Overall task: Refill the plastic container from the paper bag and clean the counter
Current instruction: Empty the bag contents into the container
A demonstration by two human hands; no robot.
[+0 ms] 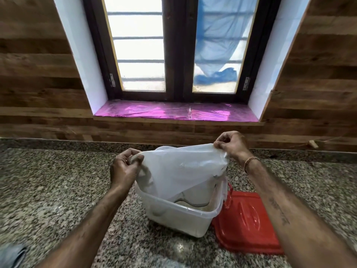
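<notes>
A wall of brown wooden planks point(38, 74) holds a dark-framed window point(173, 45) with frosted panes. Blue cloth point(218, 45) shows behind the right pane, and shiny pink film covers the sill point(154, 112). Below runs a speckled granite bench point(48, 180).

A white, translucent bag point(179, 167) is held stretched above the bench, its lower end hanging down inside the plastic container point(185, 219). The container is a clear, lidless rectangular tub standing on the bench near the middle. Pale contents lie low in it, with what may be a clear cup point(193, 200) on top, blurred through the bag. No label shows on either.

A red lid point(249, 223) lies flat on the bench, touching the tub's right side. It carries raised shapes but no readable writing.

The left hand point(123, 167) pinches the bag's left upper corner and the right hand point(231, 144) pinches the right upper corner, higher up. A tattoo point(280, 211) of script runs along the right forearm, too blurred to read, and a thread band point(250, 162) circles that wrist
</notes>
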